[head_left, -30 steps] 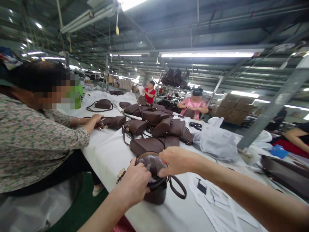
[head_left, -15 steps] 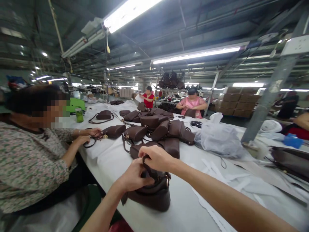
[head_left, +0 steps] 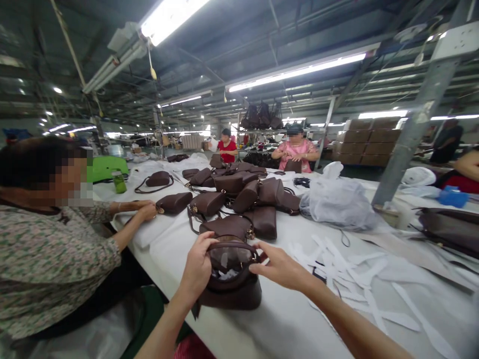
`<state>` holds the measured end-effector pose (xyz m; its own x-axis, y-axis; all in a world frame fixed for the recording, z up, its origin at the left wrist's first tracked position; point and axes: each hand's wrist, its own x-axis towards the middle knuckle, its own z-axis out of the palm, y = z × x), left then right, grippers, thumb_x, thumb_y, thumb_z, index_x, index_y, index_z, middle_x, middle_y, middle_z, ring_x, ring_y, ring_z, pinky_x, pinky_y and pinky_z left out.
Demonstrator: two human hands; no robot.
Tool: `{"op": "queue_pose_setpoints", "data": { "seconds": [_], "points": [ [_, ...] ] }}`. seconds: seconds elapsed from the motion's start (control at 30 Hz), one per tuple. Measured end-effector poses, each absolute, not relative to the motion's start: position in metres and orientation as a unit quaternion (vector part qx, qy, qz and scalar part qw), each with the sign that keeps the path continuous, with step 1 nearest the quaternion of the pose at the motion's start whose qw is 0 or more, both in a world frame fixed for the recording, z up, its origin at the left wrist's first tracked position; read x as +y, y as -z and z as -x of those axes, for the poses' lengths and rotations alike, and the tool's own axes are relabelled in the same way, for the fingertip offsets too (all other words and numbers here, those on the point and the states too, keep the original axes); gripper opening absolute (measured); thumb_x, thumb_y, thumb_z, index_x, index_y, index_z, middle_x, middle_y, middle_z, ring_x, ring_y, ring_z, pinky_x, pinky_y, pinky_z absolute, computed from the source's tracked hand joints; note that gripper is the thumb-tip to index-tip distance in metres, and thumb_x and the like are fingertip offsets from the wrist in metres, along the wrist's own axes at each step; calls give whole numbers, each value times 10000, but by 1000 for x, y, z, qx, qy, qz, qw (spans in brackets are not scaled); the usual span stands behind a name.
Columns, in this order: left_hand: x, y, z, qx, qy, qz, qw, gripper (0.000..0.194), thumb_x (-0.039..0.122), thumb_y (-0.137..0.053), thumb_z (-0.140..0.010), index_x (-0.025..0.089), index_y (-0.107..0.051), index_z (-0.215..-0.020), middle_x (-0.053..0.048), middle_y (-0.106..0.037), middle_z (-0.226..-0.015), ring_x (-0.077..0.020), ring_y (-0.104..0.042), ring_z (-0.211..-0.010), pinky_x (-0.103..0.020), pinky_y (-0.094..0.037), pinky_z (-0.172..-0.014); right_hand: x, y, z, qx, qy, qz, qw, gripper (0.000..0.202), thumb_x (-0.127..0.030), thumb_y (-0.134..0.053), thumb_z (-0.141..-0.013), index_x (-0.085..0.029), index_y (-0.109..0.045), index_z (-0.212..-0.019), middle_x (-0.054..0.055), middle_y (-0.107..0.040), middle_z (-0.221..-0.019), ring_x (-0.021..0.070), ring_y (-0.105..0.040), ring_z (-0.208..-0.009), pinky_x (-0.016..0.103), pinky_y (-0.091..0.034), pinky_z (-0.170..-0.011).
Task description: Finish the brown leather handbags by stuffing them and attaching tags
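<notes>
Handbag (head_left: 234, 297) stood upright near the table's (head_left: 284, 324) edge, mouth up, something pale inside, too blurred to name; left hand (head_left: 198, 264) had its fingers closed on the left rim; right hand (head_left: 280, 264) had thumb and fingers narrow about the right rim, by the handle's end – held at both sides, probably to spread the mouth and steady the body; more brown bags (head_left: 264, 222) lay heaped just beyond, perhaps for easy reach; tabletop was white, with pale strips (head_left: 370, 294) strewn to the right – clear plastic (head_left: 337, 204) bunched behind; room was a big workshop, tube lights (head_left: 299, 70) overhead, cartons (head_left: 368, 144) stacked far off; a co-worker's hands (head_left: 145, 212) touched another bag (head_left: 174, 203).
</notes>
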<state>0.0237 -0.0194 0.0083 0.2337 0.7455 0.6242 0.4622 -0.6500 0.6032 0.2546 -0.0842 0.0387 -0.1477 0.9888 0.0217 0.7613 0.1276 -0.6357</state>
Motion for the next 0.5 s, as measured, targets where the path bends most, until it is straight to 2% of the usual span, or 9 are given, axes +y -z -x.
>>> {"op": "queue_pose_setpoints", "data": {
  "seconds": [0.1,0.17,0.23,0.27,0.33,0.43,0.5],
  "points": [
    [-23,-14,-24,424,-470,-771,67,435,-2,-370,-750,135,-611,-1084,-147,-574,-1223,-230,-580,-1132,-431,-498,-986,-86,-12,-255,-693,-268,601,294,355,-289,-545,-820,-176,-556,-1156,41,-636,-889,175,-603,-734,311,-473,-727],
    [-38,-18,-26,447,-470,-759,-49,463,35,-424,-806,144,-529,-1243,-179,-511,-1294,-276,-560,-1146,-481,-503,-960,-83,0,-253,-695,-241,583,345,309,-294,-521,-843,-181,-580,-1125,57,-616,-931,179,-599,-756,317,-482,-741],
    [-58,-17,-30,422,-474,-756,-161,451,67,-490,-839,191,-507,-1273,-165,-529,-1258,-279,-572,-1103,-454,-521,-918,-79,7,-250,-695,-214,570,383,216,-292,-488,-868,-185,-612,-1011,68,-599,-921,192,-594,-804,325,-483,-763],
    [-68,-15,-33,379,-473,-772,-192,408,68,-503,-848,209,-532,-1230,-140,-572,-1182,-254,-594,-1055,-399,-535,-892,-78,8,-250,-695,-209,563,396,184,-287,-473,-878,-190,-612,-950,70,-596,-909,196,-591,-820,325,-484,-766],
    [-84,-10,-41,299,-422,-834,-191,353,70,-497,-856,210,-557,-1174,-114,-624,-1104,-227,-615,-1012,-342,-540,-886,-76,11,-249,-692,-218,545,421,151,-285,-466,-883,-202,-592,-888,64,-599,-903,192,-586,-819,320,-487,-754],
    [-89,-7,-57,318,-313,-886,-129,447,80,-497,-817,157,-507,-1257,-145,-610,-1228,-281,-586,-1112,-437,-514,-961,-77,17,-250,-673,-271,514,457,170,-314,-447,-888,-211,-581,-901,39,-611,-839,188,-589,-803,304,-497,-700],
    [-84,-13,-66,355,-260,-896,-63,502,53,-490,-782,145,-493,-1275,-141,-594,-1274,-281,-562,-1160,-452,-494,-993,-77,21,-250,-652,-316,499,476,203,-342,-427,-883,-206,-577,-901,25,-599,-767,184,-591,-753,288,-498,-623]
  ]
}}
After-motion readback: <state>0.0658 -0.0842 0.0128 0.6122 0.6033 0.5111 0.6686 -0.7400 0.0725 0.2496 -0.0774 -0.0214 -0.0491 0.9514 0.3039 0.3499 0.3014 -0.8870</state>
